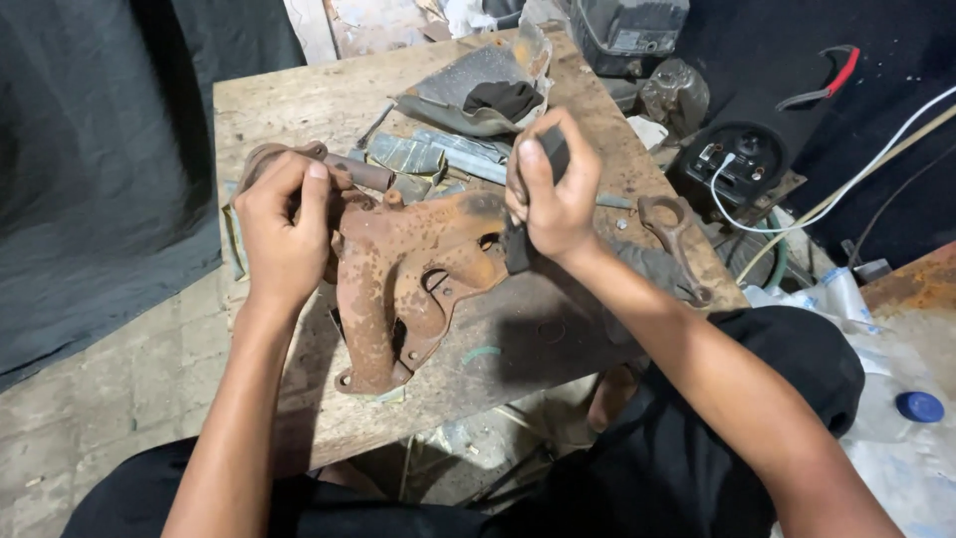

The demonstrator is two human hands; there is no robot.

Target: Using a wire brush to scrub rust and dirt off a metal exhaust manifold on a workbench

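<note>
A rusty, orange-brown cast-metal manifold with several flanged ports and bolt holes (pixel 398 289) lies flat on the middle of a worn, pale wooden worktop (pixel 289 110), its long body running from the far left edge toward the near edge. The left hand (pixel 282 224) is clenched around the manifold's far left flange, fingers curled over the top and thumb raised, pinning the part down. The right hand (pixel 553 189) is closed in a fist around a dark, narrow, blocky tool (pixel 520 244), held upright with its lower end set against the manifold's upper right port; what kind of tool it is cannot be told.

Just behind the manifold, a short rusty round pipe stub (pixel 358 171) lies beside the left hand, and a few flat grey metal strips (pixel 438 154) lie between the two hands. Farther back, a bent, open piece of grey sheet metal (pixel 478 85) serves as a tray of sorts and holds a dark crumpled cloth (pixel 508 98). At the worktop's right edge, a rusty connecting rod with a ringed end (pixel 669 224) lies close to the right wrist, partly over a dark grey rag (pixel 652 264).

Beyond the worktop on the right, a round black device with a white cable plugged in (pixel 742 159) sits on the floor, and a red-handled tool (pixel 832 75) lies on dark cloth. A clear plastic bottle with a blue cap (pixel 916 405) lies at the far right. A dark curtain (pixel 100 149) hangs to the left.
</note>
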